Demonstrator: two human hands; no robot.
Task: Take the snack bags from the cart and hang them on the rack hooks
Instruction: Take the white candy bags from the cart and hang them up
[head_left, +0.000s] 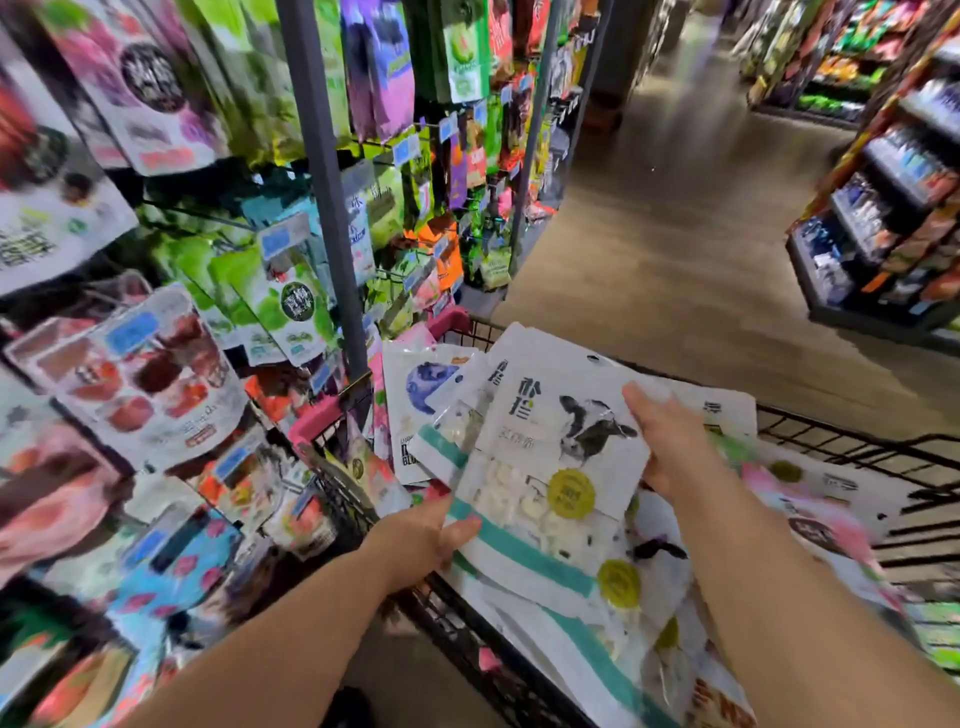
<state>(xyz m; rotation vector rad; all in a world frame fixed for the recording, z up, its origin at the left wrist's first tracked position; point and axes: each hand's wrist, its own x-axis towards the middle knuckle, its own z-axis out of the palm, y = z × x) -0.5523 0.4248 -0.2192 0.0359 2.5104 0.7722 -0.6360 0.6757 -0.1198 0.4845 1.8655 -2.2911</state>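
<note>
The white cow bag carries two large dark Chinese characters at its top left, with a smaller grey line beneath, all too blurred to read surely. The blueberry bag shows cut-off dark letters low down, seemingly "BLU". The blue price tags are unreadable.

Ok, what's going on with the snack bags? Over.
Left hand and right hand grip cow bags, over cart. Not hung yet. Rack on left already packed.

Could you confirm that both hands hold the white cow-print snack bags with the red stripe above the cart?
Not quite: the head view shows a teal stripe, not red. The left hand and right hand do hold the white cow-print snack bags above the cart.
</note>
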